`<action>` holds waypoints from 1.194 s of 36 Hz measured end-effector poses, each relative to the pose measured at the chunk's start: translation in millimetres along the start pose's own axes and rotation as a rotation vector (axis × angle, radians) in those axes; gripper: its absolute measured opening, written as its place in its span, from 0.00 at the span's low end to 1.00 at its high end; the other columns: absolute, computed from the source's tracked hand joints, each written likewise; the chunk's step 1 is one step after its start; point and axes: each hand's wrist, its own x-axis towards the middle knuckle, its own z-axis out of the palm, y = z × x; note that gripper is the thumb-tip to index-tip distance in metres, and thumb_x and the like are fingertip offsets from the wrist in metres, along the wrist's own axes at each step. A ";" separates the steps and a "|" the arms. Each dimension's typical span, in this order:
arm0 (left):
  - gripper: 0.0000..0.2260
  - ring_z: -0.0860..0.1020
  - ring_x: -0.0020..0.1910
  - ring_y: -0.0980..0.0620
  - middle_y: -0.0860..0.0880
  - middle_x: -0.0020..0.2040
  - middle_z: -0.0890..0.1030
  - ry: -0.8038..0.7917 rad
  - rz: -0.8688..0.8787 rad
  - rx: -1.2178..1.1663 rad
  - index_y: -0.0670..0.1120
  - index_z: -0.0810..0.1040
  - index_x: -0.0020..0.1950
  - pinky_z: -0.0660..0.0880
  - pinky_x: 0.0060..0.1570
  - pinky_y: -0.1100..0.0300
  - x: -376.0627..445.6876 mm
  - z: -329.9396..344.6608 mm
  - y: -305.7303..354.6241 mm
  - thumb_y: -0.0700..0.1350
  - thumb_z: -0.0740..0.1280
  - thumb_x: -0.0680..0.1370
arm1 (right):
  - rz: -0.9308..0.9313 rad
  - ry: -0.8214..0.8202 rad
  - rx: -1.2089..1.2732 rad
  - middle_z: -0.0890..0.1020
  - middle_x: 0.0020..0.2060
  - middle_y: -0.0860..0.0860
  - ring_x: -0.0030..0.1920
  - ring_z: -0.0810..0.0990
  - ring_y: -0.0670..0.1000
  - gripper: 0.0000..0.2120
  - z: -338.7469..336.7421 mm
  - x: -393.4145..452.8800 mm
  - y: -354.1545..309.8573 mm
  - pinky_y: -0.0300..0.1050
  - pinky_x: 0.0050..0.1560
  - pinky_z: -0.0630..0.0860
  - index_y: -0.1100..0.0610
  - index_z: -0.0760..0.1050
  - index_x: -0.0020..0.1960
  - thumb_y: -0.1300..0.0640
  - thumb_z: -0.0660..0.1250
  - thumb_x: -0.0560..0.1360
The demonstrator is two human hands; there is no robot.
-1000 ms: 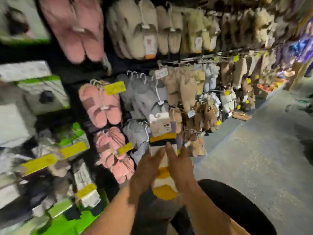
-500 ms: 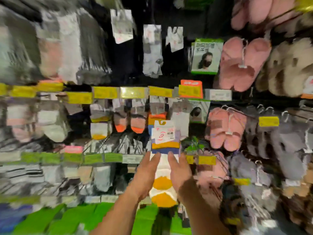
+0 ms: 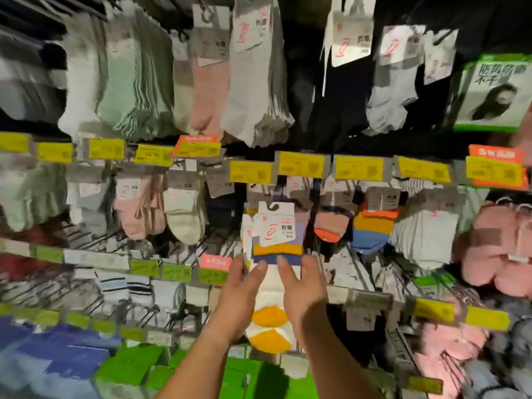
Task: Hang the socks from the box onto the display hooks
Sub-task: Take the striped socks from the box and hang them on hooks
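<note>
I hold a bundle of socks (image 3: 272,286) upright between both hands in front of the display wall. The socks are white with orange toes and heels, blue and orange bands, and a white card header with a hook slot on top. My left hand (image 3: 240,295) grips the bundle's left side. On the right side my right hand (image 3: 302,289) holds it the same way. The card header sits just below a yellow price label (image 3: 251,171) on a display hook row. Matching orange and blue socks (image 3: 374,226) hang to the right.
Rows of hanging socks fill the wall above and to the left. Pink slippers (image 3: 501,246) hang at the right edge. A green-framed face-mask pack (image 3: 493,93) hangs at upper right. Green packages (image 3: 129,367) lie on the lowest shelf. No box is in view.
The view swung left from the slipper aisle to the sock wall. Both hands carried the sock bundle along and raised it close to the middle hook row.
</note>
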 end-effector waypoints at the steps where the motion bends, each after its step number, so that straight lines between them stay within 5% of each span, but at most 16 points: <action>1: 0.21 0.77 0.63 0.64 0.58 0.67 0.78 0.012 -0.006 -0.035 0.56 0.70 0.70 0.73 0.63 0.57 2.0 -7.5 -1.1 0.55 0.70 0.79 | -0.006 -0.013 -0.011 0.80 0.44 0.43 0.45 0.77 0.41 0.02 7.6 -0.6 -1.2 0.31 0.43 0.71 0.50 0.75 0.49 0.53 0.67 0.79; 3: 0.16 0.76 0.58 0.69 0.65 0.63 0.74 0.066 -0.014 -0.106 0.58 0.67 0.69 0.71 0.58 0.62 6.4 -20.1 -3.2 0.51 0.65 0.82 | -0.052 -0.013 -0.045 0.79 0.42 0.39 0.44 0.77 0.39 0.04 21.2 1.2 6.1 0.35 0.46 0.71 0.48 0.74 0.47 0.55 0.67 0.80; 5: 0.22 0.71 0.65 0.61 0.62 0.68 0.68 0.081 -0.005 -0.041 0.53 0.63 0.77 0.66 0.63 0.60 12.9 -32.8 -0.9 0.51 0.61 0.83 | -0.112 -0.068 -0.182 0.79 0.42 0.37 0.45 0.78 0.38 0.09 34.9 1.8 12.3 0.36 0.52 0.71 0.46 0.73 0.45 0.59 0.67 0.80; 8: 0.26 0.62 0.72 0.60 0.61 0.71 0.61 0.061 0.027 0.039 0.52 0.59 0.80 0.62 0.66 0.64 29.5 -50.4 -3.3 0.53 0.62 0.83 | 0.109 0.040 0.064 0.83 0.50 0.54 0.50 0.83 0.55 0.08 60.0 8.9 4.9 0.48 0.51 0.80 0.51 0.79 0.54 0.61 0.66 0.78; 10: 0.30 0.61 0.71 0.62 0.61 0.71 0.64 0.043 0.031 0.006 0.52 0.61 0.78 0.62 0.67 0.63 40.1 -58.5 -1.8 0.57 0.67 0.80 | 0.072 0.032 0.147 0.82 0.41 0.53 0.42 0.83 0.57 0.07 68.2 17.0 9.6 0.39 0.40 0.79 0.51 0.80 0.49 0.60 0.67 0.75; 13: 0.35 0.68 0.73 0.56 0.54 0.74 0.70 -0.004 0.063 0.031 0.51 0.65 0.76 0.66 0.72 0.56 54.8 -74.9 -3.4 0.64 0.70 0.75 | 0.104 0.189 0.178 0.76 0.38 0.41 0.37 0.78 0.34 0.07 84.6 11.0 3.5 0.23 0.35 0.68 0.52 0.76 0.47 0.62 0.72 0.75; 15: 0.30 0.71 0.70 0.55 0.52 0.71 0.72 0.003 0.066 0.064 0.49 0.68 0.74 0.66 0.70 0.61 64.3 -88.5 -4.5 0.64 0.65 0.78 | 0.074 0.226 0.038 0.78 0.36 0.45 0.32 0.76 0.35 0.05 93.3 4.4 7.8 0.25 0.32 0.68 0.58 0.77 0.46 0.63 0.72 0.74; 18: 0.36 0.74 0.70 0.51 0.48 0.71 0.75 -0.014 0.058 0.061 0.48 0.71 0.73 0.69 0.71 0.49 75.2 -103.4 -1.0 0.71 0.64 0.74 | 0.068 0.260 -0.042 0.80 0.35 0.47 0.31 0.76 0.39 0.05 101.2 5.4 7.5 0.30 0.28 0.67 0.54 0.77 0.43 0.62 0.71 0.75; 20: 0.18 0.80 0.63 0.53 0.48 0.65 0.81 -0.027 0.031 -0.010 0.49 0.75 0.67 0.76 0.63 0.54 82.1 -106.7 0.0 0.54 0.67 0.80 | 0.073 0.252 -0.104 0.80 0.34 0.45 0.34 0.77 0.40 0.08 99.9 9.9 8.0 0.30 0.30 0.67 0.51 0.76 0.39 0.61 0.70 0.75; 22: 0.14 0.81 0.61 0.51 0.50 0.61 0.84 -0.042 0.034 -0.018 0.48 0.76 0.66 0.77 0.62 0.52 89.9 -107.8 -5.4 0.45 0.69 0.80 | 0.121 0.221 -0.081 0.81 0.35 0.45 0.38 0.79 0.43 0.08 97.4 13.6 2.1 0.33 0.35 0.72 0.52 0.77 0.40 0.62 0.69 0.75; 26: 0.20 0.81 0.62 0.50 0.52 0.61 0.84 -0.019 0.122 0.023 0.52 0.76 0.65 0.74 0.66 0.42 89.4 -100.1 -3.9 0.56 0.72 0.75 | 0.242 0.148 0.072 0.81 0.44 0.51 0.44 0.79 0.50 0.05 94.2 24.0 -7.2 0.46 0.44 0.76 0.49 0.74 0.49 0.57 0.69 0.77; 29: 0.18 0.81 0.60 0.54 0.54 0.60 0.84 0.009 0.182 0.079 0.51 0.76 0.65 0.76 0.62 0.47 89.2 -92.1 -2.3 0.54 0.72 0.77 | 0.149 0.126 0.128 0.82 0.43 0.44 0.41 0.81 0.39 0.09 90.9 31.4 -9.4 0.35 0.40 0.75 0.49 0.76 0.53 0.47 0.70 0.77; 31: 0.15 0.81 0.58 0.58 0.56 0.58 0.84 0.003 0.207 0.099 0.51 0.75 0.66 0.77 0.58 0.53 92.8 -91.5 -4.7 0.47 0.70 0.80 | 0.110 0.154 0.126 0.85 0.42 0.45 0.38 0.82 0.38 0.09 85.9 34.2 -9.5 0.31 0.37 0.75 0.53 0.80 0.52 0.49 0.70 0.77; 37: 0.12 0.81 0.53 0.67 0.66 0.52 0.84 0.039 0.244 0.108 0.55 0.75 0.62 0.75 0.48 0.74 94.1 -102.4 -0.5 0.42 0.67 0.82 | 0.067 0.132 0.167 0.86 0.43 0.47 0.43 0.85 0.45 0.02 72.2 37.5 -7.9 0.42 0.45 0.81 0.49 0.80 0.48 0.55 0.70 0.78; 43: 0.11 0.82 0.54 0.64 0.63 0.54 0.84 0.045 0.270 0.081 0.52 0.75 0.63 0.76 0.46 0.72 96.0 -105.0 1.0 0.41 0.67 0.81 | 0.070 0.154 0.198 0.86 0.43 0.47 0.47 0.85 0.49 0.02 81.4 48.5 -15.8 0.49 0.50 0.81 0.50 0.81 0.47 0.53 0.70 0.77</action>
